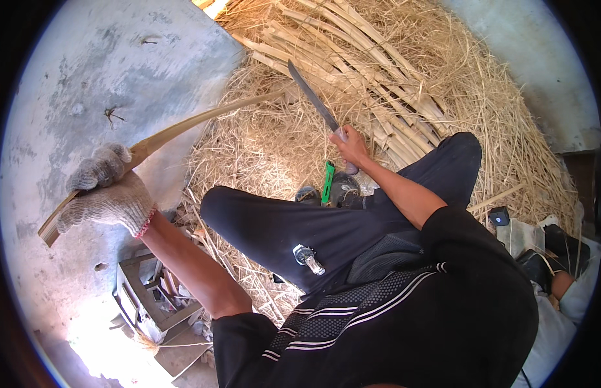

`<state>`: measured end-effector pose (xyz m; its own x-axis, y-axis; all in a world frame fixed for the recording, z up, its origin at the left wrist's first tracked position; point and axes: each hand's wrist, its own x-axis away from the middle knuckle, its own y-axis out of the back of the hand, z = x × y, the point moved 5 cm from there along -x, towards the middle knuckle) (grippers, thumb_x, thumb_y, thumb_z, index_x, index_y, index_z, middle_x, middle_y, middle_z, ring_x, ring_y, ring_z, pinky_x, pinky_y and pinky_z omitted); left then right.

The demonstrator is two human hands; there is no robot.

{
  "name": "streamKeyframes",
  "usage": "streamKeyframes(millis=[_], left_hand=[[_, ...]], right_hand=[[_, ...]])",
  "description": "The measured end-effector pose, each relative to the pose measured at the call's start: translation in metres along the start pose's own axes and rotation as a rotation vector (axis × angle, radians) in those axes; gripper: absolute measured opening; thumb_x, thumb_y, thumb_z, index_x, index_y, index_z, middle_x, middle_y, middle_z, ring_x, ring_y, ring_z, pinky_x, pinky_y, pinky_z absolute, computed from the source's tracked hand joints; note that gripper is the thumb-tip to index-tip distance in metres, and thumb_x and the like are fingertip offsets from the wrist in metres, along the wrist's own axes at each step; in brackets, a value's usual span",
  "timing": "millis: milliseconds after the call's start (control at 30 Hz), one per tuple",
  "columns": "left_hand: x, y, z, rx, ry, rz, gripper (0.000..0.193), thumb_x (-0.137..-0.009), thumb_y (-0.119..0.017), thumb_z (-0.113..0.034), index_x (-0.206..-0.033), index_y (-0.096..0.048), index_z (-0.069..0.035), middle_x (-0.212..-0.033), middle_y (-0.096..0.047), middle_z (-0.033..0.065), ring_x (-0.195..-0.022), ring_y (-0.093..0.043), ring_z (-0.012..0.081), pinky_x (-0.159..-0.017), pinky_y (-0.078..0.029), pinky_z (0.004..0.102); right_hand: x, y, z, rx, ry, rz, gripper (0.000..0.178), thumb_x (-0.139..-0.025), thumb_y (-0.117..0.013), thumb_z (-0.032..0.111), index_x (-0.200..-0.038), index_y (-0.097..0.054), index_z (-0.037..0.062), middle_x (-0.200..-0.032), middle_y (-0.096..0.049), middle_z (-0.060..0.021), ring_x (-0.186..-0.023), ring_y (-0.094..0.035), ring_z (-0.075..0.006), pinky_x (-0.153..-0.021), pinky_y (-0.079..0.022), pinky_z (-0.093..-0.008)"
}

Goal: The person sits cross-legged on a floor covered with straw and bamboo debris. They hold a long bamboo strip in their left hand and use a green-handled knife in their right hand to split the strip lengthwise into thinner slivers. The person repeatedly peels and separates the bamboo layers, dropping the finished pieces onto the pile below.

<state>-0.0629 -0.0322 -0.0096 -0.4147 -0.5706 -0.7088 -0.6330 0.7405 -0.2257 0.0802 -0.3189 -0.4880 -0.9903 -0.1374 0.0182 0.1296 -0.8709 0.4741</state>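
Note:
My left hand (109, 194), in a grey knitted work glove, is closed around a long bamboo strip (184, 127). The strip curves away to the right, its tip over the shavings, while its short end sticks out below the glove. Bare, my right hand (352, 146) grips the handle of a long-bladed knife (313, 97). Its dark blade points up and to the left, apart from the strip's far tip. Below the knife handle, a green tool or holder (328, 183) stands between my shoes (346, 187).
Bamboo strips (378, 84) lie piled at the far side on a deep heap of shavings (248, 149). A pale wall (151, 71) rises at left. A wooden frame stool (174, 317) stands at lower left. A wristwatch (309, 258) rests on my leg. Bags and cloth (559, 258) lie at right.

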Motion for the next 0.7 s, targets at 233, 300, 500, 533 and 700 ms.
streamKeyframes(millis=[233,300,500,533,700], left_hand=[[0.001,0.003,-0.001,0.037,0.056,-0.010,0.072,-0.057,-0.039,-0.091,-0.055,-0.037,-0.019,-0.050,-0.024,-0.0047,-0.046,-0.023,0.0143,-0.045,-0.022,0.0323],[0.000,0.008,-0.001,0.031,0.055,-0.016,0.072,-0.056,-0.038,-0.091,-0.054,-0.035,-0.019,-0.051,-0.022,-0.0052,-0.046,-0.020,0.0139,-0.045,-0.020,0.0317],[-0.001,0.012,0.005,0.059,0.090,0.022,0.072,-0.054,-0.040,-0.091,-0.054,-0.033,-0.020,-0.051,-0.021,-0.0060,-0.047,-0.020,0.0132,-0.045,-0.019,0.0307],[-0.003,0.009,0.008,0.050,0.100,0.017,0.071,-0.053,-0.042,-0.090,-0.053,-0.033,-0.020,-0.051,-0.021,-0.0059,-0.047,-0.021,0.0132,-0.045,-0.021,0.0306],[-0.006,0.008,0.004,-0.017,0.092,-0.022,0.071,-0.047,-0.046,-0.089,-0.050,-0.032,-0.019,-0.050,-0.021,-0.0060,-0.048,-0.020,0.0130,-0.046,-0.021,0.0304]], right_hand=[[0.007,0.020,0.096,-0.029,-0.044,0.273,0.044,-0.087,-0.062,0.041,-0.099,-0.052,0.0000,-0.081,-0.064,-0.0213,-0.070,-0.063,-0.0340,-0.066,-0.048,-0.0440],[0.010,0.021,0.122,0.043,0.037,0.274,0.034,-0.089,-0.059,0.034,-0.096,-0.051,0.0014,-0.075,-0.064,-0.0237,-0.071,-0.065,-0.0357,-0.065,-0.050,-0.0459],[-0.018,-0.042,0.015,0.510,0.140,0.248,0.031,-0.089,-0.058,0.029,-0.102,-0.054,0.0010,-0.079,-0.065,-0.0259,-0.079,-0.066,-0.0412,-0.072,-0.052,-0.0497],[-0.021,-0.041,-0.006,0.510,0.128,0.205,0.032,-0.089,-0.059,0.030,-0.101,-0.054,0.0006,-0.079,-0.066,-0.0239,-0.074,-0.066,-0.0405,-0.068,-0.054,-0.0484],[-0.014,-0.034,0.015,0.402,0.115,0.170,0.038,-0.088,-0.060,0.035,-0.104,-0.055,0.0001,-0.077,-0.065,-0.0239,-0.068,-0.067,-0.0361,-0.060,-0.055,-0.0428]])
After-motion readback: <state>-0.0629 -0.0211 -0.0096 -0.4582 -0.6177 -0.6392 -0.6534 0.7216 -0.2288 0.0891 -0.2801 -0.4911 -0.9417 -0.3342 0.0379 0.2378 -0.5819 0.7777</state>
